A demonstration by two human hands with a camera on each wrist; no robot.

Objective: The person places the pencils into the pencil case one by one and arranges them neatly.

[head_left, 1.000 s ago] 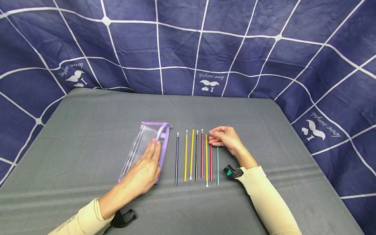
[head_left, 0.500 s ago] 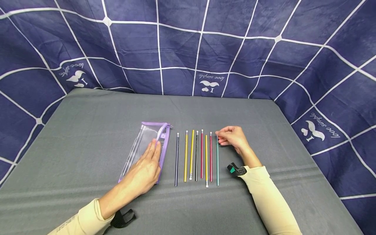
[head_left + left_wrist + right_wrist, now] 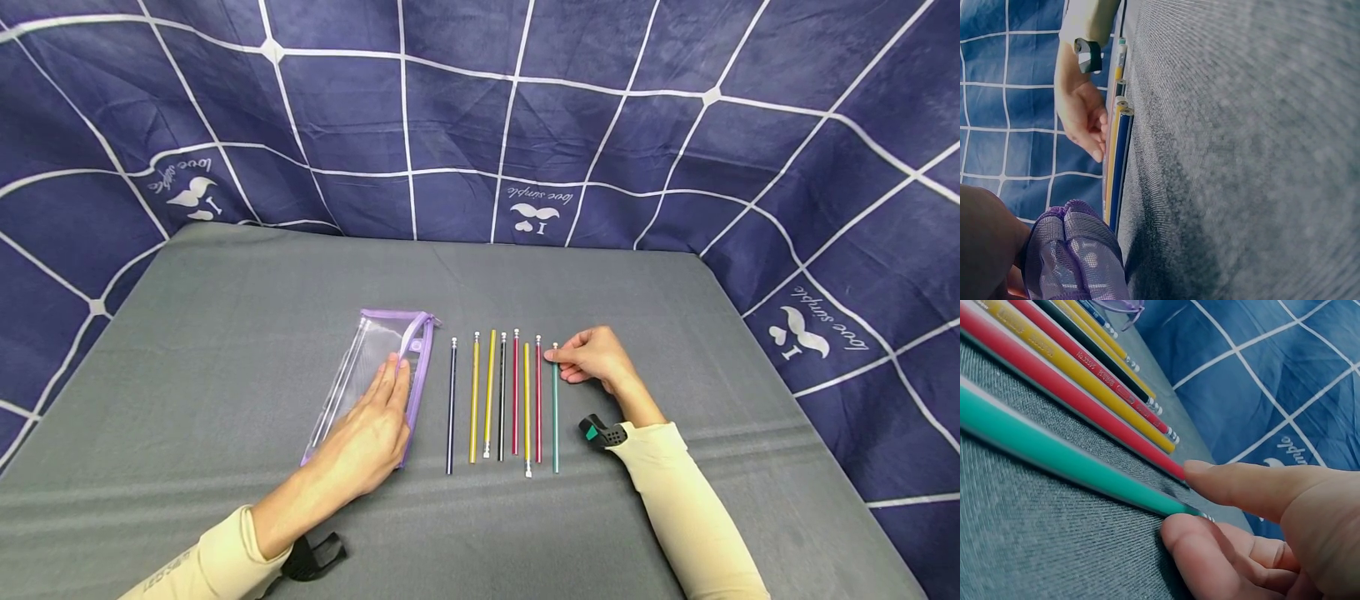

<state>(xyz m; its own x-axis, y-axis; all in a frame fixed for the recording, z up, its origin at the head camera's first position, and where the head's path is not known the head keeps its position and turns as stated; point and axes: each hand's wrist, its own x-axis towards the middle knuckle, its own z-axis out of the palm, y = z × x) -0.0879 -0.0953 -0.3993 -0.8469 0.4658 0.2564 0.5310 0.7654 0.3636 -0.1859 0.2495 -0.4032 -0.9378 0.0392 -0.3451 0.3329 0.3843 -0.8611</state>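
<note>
My left hand (image 3: 367, 437) lies with extended fingers over a clear mesh zip pouch (image 3: 386, 333) edged in purple; its thumb is hidden in the head view. To the pouch's right, several pencils lie side by side. My right hand (image 3: 592, 358) is at the far end of the rightmost one, a teal pencil (image 3: 556, 425). In the right wrist view, the index fingertip is against the teal pencil (image 3: 1085, 469), while the thumb stands apart from it, by the tip of a red pencil (image 3: 1085, 403).
Beside the red pencil are yellow (image 3: 527, 408), black (image 3: 502, 408) and dark blue (image 3: 452, 408) pencils, most with erasers at the far end. Grey cloth (image 3: 262, 292) covers the table. A blue checked curtain (image 3: 450, 117) stands behind it.
The right hand has moved right from the red pencil to the teal one, then slightly nearer, baring the teal pencil's eraser. The left hand and pouch have stayed put.
</note>
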